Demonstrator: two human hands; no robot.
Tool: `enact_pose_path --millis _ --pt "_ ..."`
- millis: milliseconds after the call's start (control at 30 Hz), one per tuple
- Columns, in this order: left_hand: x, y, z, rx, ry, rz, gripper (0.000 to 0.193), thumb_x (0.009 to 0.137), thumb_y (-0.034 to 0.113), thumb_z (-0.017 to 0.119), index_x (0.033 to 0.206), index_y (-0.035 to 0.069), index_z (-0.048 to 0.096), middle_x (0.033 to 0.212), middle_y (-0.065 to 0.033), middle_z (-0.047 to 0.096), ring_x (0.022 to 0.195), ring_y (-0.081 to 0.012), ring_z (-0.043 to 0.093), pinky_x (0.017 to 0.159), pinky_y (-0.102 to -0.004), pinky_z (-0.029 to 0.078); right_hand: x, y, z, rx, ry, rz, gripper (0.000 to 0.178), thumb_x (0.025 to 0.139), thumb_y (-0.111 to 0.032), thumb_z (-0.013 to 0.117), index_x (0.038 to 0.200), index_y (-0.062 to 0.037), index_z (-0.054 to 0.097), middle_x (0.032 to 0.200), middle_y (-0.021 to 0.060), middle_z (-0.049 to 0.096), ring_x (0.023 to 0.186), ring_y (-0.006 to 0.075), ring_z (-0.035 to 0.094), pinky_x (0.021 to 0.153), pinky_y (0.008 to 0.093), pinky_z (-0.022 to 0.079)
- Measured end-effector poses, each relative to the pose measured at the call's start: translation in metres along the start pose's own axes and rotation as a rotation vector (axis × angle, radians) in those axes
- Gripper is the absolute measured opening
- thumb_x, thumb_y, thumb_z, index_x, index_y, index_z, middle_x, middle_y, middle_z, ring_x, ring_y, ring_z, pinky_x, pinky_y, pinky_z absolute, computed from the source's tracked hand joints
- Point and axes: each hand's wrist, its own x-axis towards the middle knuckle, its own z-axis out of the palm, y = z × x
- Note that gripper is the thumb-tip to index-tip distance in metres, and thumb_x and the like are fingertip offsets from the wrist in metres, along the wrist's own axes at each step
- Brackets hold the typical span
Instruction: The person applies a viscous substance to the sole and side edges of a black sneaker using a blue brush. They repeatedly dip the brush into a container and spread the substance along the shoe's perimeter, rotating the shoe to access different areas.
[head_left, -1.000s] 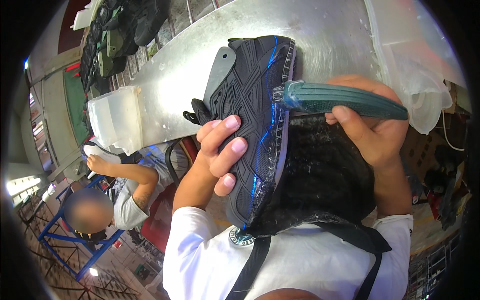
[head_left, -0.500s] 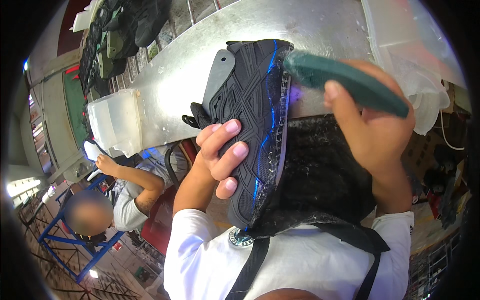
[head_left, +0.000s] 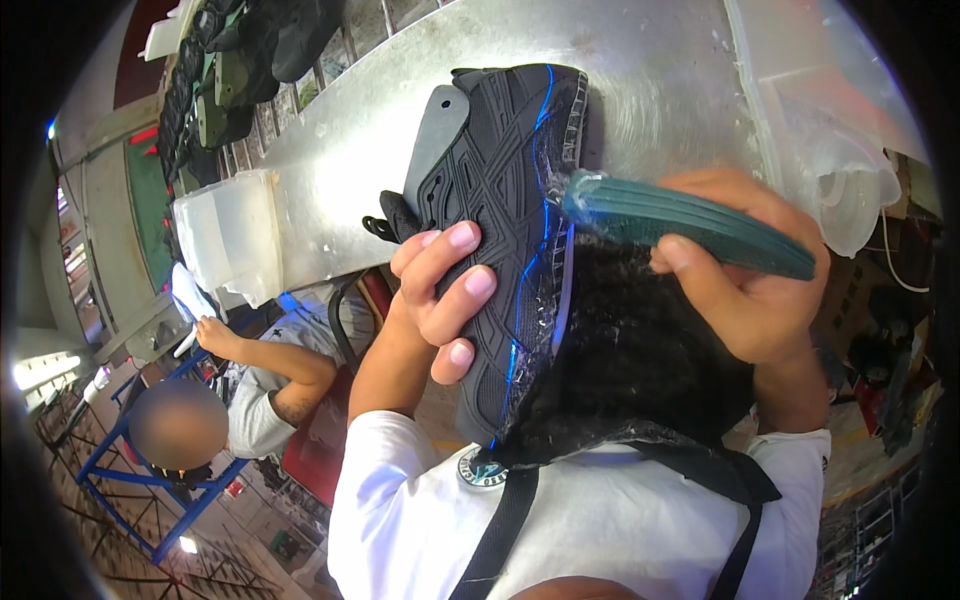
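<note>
Holding black shoe (head_left: 505, 205) and green brush (head_left: 690, 215).
Left hand (head_left: 435, 290) clamped on shoe, right hand (head_left: 750, 300) clamped round brush; round badge (head_left: 482, 468) bears lettering.

head | left fisheye, head-worn | looking down | near, above metal bench (head_left: 660, 60)

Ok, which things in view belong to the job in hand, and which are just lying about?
In the job:
- black shoe, held by the left hand
- green hand tool, held by the right hand, one end at the shoe's edge

Apparently just nearby:
- clear plastic bin at left
- dark shoes at upper left
</note>
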Motion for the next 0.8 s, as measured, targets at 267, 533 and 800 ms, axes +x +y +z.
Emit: enact_pose_path --millis 267,533,800 --pt "0.008 0.004 0.011 -0.016 0.069 -0.028 0.08 0.083 0.026 0.075 0.142 0.013 0.023 0.12 -0.0108 0.051 0.097 -0.0343 0.062 0.081 -0.0463 0.044 -0.027 -0.019 0.021 0.025 0.039 0.084 0.017 0.08 0.002 0.063 0.096 0.0089 0.064 0.08 0.0162 0.07 0.076 0.0212 0.068 0.074 0.0327 0.054" --pt "0.019 -0.006 -0.014 -0.156 -0.199 0.035 0.08 0.083 0.028 0.073 0.143 0.02 0.021 0.132 -0.0146 0.046 0.105 -0.0373 0.057 0.083 -0.0517 0.043 -0.024 -0.033 0.012 -0.049 -0.034 -0.007 0.021 0.076 0.002 0.067 0.096 0.0091 0.065 0.084 0.0194 0.071 0.076 0.0245 0.069 0.072 0.0327 0.055" --pt "0.041 -0.02 -0.028 -0.2 -0.368 0.142 0.053 0.09 0.025 0.059 0.133 0.015 0.028 0.125 -0.0181 0.054 0.1 -0.0385 0.061 0.081 -0.0477 0.048 -0.014 -0.023 -0.007 0.034 -0.21 -0.086 0.02 0.073 0.0 0.071 0.091 0.0075 0.067 0.088 0.0216 0.072 0.081 0.0295 0.072 0.074 0.0345 0.057"
